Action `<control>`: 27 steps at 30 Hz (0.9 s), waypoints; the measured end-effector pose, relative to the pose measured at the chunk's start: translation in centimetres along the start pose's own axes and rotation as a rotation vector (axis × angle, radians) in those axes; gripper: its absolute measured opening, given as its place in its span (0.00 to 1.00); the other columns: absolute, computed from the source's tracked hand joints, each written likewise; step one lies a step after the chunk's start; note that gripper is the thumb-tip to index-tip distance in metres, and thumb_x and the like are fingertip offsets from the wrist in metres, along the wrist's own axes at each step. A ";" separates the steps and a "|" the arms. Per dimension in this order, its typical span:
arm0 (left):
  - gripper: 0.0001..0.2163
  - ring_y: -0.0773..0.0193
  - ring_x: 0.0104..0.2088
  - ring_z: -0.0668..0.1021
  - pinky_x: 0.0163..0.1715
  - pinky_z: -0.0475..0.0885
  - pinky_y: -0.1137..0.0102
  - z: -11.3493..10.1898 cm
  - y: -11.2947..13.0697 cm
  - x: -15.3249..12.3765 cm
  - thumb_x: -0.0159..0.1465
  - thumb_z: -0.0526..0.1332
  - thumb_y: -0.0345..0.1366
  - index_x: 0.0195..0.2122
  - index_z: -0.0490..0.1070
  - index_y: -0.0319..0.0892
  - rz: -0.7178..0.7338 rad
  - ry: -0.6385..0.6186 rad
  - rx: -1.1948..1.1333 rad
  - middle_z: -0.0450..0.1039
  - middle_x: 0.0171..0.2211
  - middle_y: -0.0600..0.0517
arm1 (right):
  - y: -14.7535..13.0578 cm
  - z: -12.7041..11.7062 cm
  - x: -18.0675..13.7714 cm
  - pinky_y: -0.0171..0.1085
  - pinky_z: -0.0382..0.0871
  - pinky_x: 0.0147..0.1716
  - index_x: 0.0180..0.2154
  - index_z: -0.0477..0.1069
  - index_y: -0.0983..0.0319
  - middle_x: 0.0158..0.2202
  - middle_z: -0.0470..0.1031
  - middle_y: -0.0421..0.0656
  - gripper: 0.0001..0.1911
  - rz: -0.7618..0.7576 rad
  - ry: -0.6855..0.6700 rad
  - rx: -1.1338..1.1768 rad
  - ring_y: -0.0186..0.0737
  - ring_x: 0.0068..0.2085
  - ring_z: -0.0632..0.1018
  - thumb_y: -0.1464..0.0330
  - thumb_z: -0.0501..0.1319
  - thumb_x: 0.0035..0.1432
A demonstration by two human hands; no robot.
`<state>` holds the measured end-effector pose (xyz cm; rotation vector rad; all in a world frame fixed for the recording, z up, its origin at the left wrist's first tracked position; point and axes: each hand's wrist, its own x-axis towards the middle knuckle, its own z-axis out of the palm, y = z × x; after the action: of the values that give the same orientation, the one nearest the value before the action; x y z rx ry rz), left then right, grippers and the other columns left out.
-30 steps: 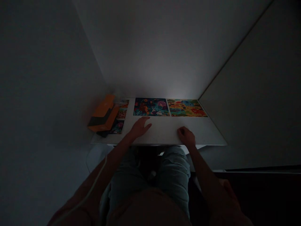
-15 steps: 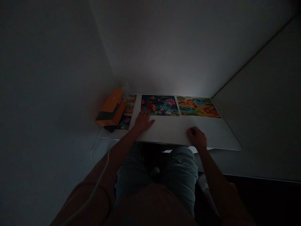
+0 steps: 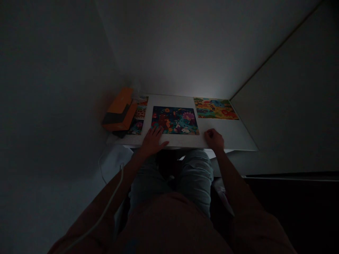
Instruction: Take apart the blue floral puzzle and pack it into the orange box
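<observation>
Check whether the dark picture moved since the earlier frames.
Yes: the dark picture has moved toward the near edge of the table, away from its back edge; the left hand touches it.

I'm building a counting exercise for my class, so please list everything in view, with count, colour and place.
Table: 1, white, ahead of the person
Dark picture: 1, deep blue and multicoloured, middle of the table
Bright picture: 1, yellow, green and orange, far right
Small pictures: 3 visible, multicoloured, left, beside the box
Box: 1, orange and black, left end
Flat item: 1, black, partly hidden by the box
Unclear item: 1, pale, behind the box
Cable: 1, white, along the left arm
Walls: grey, around the table
Trousers: 1 pair, light blue, below the table
Left hand: 1, fingers at the dark picture's near left corner
Right hand: 1, curled, right of the dark picture
</observation>
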<state>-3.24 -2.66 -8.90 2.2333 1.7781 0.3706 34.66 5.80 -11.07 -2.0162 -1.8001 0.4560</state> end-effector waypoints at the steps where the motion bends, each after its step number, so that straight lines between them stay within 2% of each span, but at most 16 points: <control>1: 0.38 0.50 0.82 0.49 0.82 0.42 0.51 0.2 0.1 -0.5 0.77 0.56 0.60 0.81 0.52 0.46 0.016 0.013 -0.001 0.50 0.82 0.48 | -0.1 -0.1 -0.1 0.47 0.66 0.43 0.51 0.77 0.52 0.46 0.84 0.52 0.14 -0.003 0.001 0.003 0.56 0.46 0.81 0.54 0.58 0.74; 4: 0.38 0.47 0.82 0.50 0.82 0.44 0.48 0.9 0.0 -1.3 0.76 0.58 0.57 0.80 0.53 0.41 0.049 0.044 0.018 0.52 0.81 0.44 | -0.5 -0.2 -0.4 0.45 0.66 0.43 0.54 0.76 0.53 0.42 0.84 0.49 0.14 -0.029 0.011 0.003 0.53 0.44 0.82 0.55 0.59 0.75; 8: 0.40 0.43 0.82 0.51 0.82 0.45 0.47 1.7 -0.5 -1.5 0.74 0.60 0.58 0.80 0.57 0.43 0.083 0.064 0.040 0.52 0.80 0.43 | -0.8 -0.3 -0.6 0.44 0.67 0.42 0.56 0.76 0.54 0.43 0.84 0.49 0.16 -0.022 0.000 -0.022 0.54 0.45 0.82 0.54 0.59 0.76; 12: 0.38 0.45 0.82 0.51 0.81 0.48 0.50 1.3 -1.0 -1.7 0.76 0.60 0.54 0.80 0.56 0.38 0.068 0.064 -0.009 0.52 0.80 0.40 | -0.5 -0.2 -0.4 0.46 0.67 0.42 0.57 0.76 0.54 0.44 0.85 0.51 0.18 -0.009 -0.006 -0.032 0.57 0.47 0.83 0.53 0.59 0.76; 15: 0.37 0.47 0.82 0.50 0.80 0.53 0.49 -0.6 -1.2 -1.4 0.77 0.60 0.51 0.81 0.52 0.41 0.024 0.158 -0.048 0.49 0.81 0.39 | -0.3 -0.1 -0.3 0.47 0.67 0.41 0.57 0.76 0.55 0.45 0.85 0.52 0.19 -0.015 -0.009 -0.031 0.58 0.46 0.83 0.52 0.58 0.75; 18: 0.39 0.45 0.82 0.48 0.80 0.53 0.45 -3.7 -1.2 -0.1 0.76 0.62 0.52 0.82 0.50 0.42 0.033 0.316 -0.039 0.46 0.82 0.38 | -0.2 0.0 -0.2 0.48 0.67 0.41 0.56 0.77 0.55 0.45 0.85 0.53 0.20 -0.015 -0.022 -0.043 0.60 0.46 0.83 0.51 0.58 0.74; 21: 0.34 0.42 0.82 0.48 0.80 0.50 0.43 -7.1 -1.3 2.3 0.77 0.62 0.51 0.78 0.59 0.37 0.049 0.443 0.002 0.46 0.81 0.35 | 0.0 0.0 -0.1 0.49 0.67 0.40 0.56 0.77 0.55 0.45 0.85 0.54 0.21 -0.007 -0.042 -0.050 0.63 0.47 0.83 0.51 0.56 0.73; 24: 0.31 0.38 0.79 0.56 0.78 0.54 0.43 -9.6 -2.3 4.2 0.75 0.65 0.48 0.72 0.66 0.32 -0.071 0.455 0.027 0.55 0.77 0.30 | 0.2 0.0 0.0 0.51 0.68 0.41 0.56 0.77 0.55 0.46 0.85 0.55 0.21 0.001 -0.055 -0.045 0.65 0.48 0.83 0.51 0.56 0.73; 27: 0.29 0.38 0.78 0.59 0.76 0.55 0.41 -11.0 -4.0 3.9 0.75 0.64 0.47 0.72 0.67 0.35 -0.165 0.477 0.027 0.59 0.76 0.32 | 0.3 -0.1 0.0 0.51 0.68 0.40 0.54 0.77 0.55 0.46 0.84 0.55 0.21 -0.006 -0.075 -0.033 0.63 0.46 0.83 0.51 0.56 0.72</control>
<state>-9.92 2.45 0.06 2.1172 2.1869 0.9094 34.99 5.77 -11.18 -2.0406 -1.8689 0.5098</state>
